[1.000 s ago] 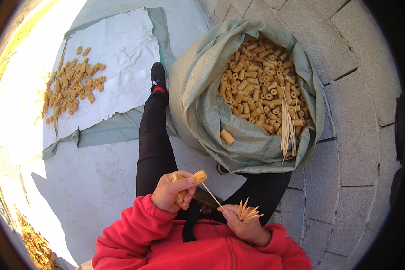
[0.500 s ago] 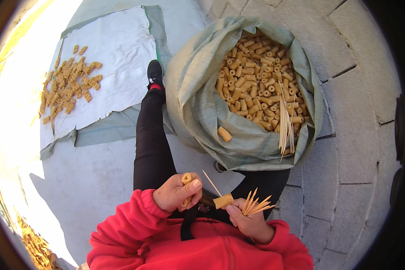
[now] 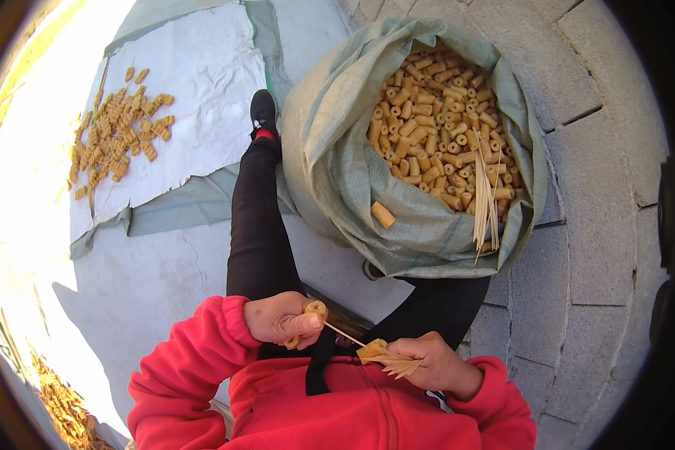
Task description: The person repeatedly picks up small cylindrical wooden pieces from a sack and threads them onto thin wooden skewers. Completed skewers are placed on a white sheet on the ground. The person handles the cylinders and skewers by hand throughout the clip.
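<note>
A large grey-green woven sack (image 3: pixel 337 165) lies open, filled with short tan tube-shaped pieces (image 3: pixel 435 127); a bundle of thin wooden sticks (image 3: pixel 486 206) leans at its rim. A white sheet (image 3: pixel 202 82) on the pale floor (image 3: pixel 150 277) carries more scattered tan pieces (image 3: pixel 116 131)

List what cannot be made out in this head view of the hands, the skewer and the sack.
- Left hand: how many pieces it holds; its fingers cover them.
- Right hand: the number of sticks; too thin and bunched.
- Sack: how deep the tubes go; the top layer hides the rest.
- Pile at lower left: cut off by the rim.
</note>
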Demonstrator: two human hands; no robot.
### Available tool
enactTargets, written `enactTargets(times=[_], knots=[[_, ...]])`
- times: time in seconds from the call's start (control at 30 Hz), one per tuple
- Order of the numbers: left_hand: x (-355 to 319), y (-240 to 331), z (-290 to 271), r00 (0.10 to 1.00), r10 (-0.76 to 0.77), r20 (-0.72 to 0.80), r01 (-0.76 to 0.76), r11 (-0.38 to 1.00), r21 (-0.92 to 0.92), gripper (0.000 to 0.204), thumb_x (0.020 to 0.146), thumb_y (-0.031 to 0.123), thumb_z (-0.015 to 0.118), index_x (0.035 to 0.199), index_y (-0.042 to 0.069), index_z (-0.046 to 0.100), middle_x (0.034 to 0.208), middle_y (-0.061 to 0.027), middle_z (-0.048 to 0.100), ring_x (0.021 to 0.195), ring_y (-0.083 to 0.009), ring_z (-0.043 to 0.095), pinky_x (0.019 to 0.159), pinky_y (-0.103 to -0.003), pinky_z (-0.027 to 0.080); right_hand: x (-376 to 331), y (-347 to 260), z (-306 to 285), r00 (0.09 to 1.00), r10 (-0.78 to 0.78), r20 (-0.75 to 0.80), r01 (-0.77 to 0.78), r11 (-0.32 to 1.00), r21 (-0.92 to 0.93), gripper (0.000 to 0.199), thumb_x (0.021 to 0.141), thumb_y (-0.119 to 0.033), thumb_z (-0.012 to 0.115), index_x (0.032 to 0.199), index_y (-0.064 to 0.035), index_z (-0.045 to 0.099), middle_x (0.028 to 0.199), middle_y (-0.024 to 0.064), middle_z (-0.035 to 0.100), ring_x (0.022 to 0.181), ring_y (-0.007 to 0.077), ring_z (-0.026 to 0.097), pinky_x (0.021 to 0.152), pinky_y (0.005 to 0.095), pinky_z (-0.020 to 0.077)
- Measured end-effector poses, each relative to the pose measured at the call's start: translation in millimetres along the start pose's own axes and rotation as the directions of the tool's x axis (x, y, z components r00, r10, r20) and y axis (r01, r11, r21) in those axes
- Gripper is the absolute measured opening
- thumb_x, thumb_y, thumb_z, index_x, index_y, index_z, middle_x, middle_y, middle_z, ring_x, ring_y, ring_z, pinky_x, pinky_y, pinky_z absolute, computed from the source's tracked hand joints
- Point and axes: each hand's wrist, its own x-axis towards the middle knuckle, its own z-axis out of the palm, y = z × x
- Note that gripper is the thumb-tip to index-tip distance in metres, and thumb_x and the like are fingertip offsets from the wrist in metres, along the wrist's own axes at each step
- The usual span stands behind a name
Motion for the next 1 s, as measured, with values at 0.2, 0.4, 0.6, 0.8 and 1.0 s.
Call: enactTargets(times=[0.2, 0.4, 0.6, 0.8, 1.0], knots=[[6.8, 15.3, -0.5, 0.972, -0.231, 0.04, 0.222, 0.961, 0.166, 0.05, 0.089, 0.054, 0.048, 0.073, 0.006, 0.047, 0.06, 0.0, 0.048, 0.052, -0.0093, 0.045, 0.05, -0.024, 0.039, 5.0, 7.3, 7.8, 1.0, 0.001, 0.0, -0.001, 1.0, -0.007, 0.012, 0.081, -0.003, 0.06, 0.093, -0.0015, 0.061, 0.069, 0.0132, 0.06, 0.057, 0.0247, 0.06, 0.053, 0.0285, 0.0447], [0.4, 12.7, 12.1, 0.946, -0.059, -0.319, -0.033, 0.961, -0.276, 0.045, 0.091, 0.044, 0.052, 0.098, -0.001, 0.057, 0.067, -0.0016, 0.053, 0.052, -0.0076, 0.047, 0.044, -0.021, 0.038, 0.8, 17.6, 21.8, 0.973, 0.156, -0.168, -0.121, 0.972, 0.2, 0.014, 0.085, -0.007, 0.062, 0.097, 0.0003, 0.064, 0.068, 0.0101, 0.061, 0.055, 0.0109, 0.057, 0.05, 0.0245, 0.0421], [7.4, -3.2, 26.9, 0.905, -0.055, -0.422, -0.156, 0.879, -0.449, 0.027, 0.091, 0.026, 0.059, 0.093, -0.001, 0.061, 0.065, -0.0011, 0.054, 0.049, -0.0062, 0.047, 0.042, -0.019, 0.035, 6.0, 21.2, 33.9, 0.952, 0.023, -0.306, 0.038, 0.981, 0.193, 0.018, 0.093, -0.013, 0.054, 0.088, 0.0009, 0.064, 0.057, -0.0037, 0.047, 0.049, 0.0036, 0.038, 0.045, 0.0224, 0.0304], [26.9, 5.6, 46.2, 0.914, -0.037, -0.405, -0.139, 0.907, -0.397, 0.036, 0.096, 0.029, 0.045, 0.096, -0.005, 0.059, 0.062, -0.0073, 0.055, 0.043, -0.0094, 0.044, 0.04, -0.02, 0.035, 8.1, 25.0, 34.1, 0.934, 0.261, -0.246, -0.166, 0.923, 0.347, 0.014, 0.088, -0.01, 0.06, 0.097, -0.0001, 0.065, 0.065, 0.0076, 0.061, 0.055, 0.0088, 0.055, 0.049, 0.0226, 0.0411], [23.4, -1.4, 26.5, 0.852, 0.167, -0.496, -0.394, 0.829, -0.397, 0.053, 0.099, 0.042, 0.025, 0.109, -0.005, 0.05, 0.069, -0.0119, 0.057, 0.041, -0.0087, 0.038, 0.041, -0.02, 0.032, -1.3, 13.7, 20.7, 0.99, 0.088, -0.111, -0.058, 0.967, 0.247, 0.014, 0.088, -0.011, 0.061, 0.095, 0.0, 0.064, 0.064, 0.0077, 0.06, 0.053, 0.0097, 0.053, 0.05, 0.0238, 0.0413]])
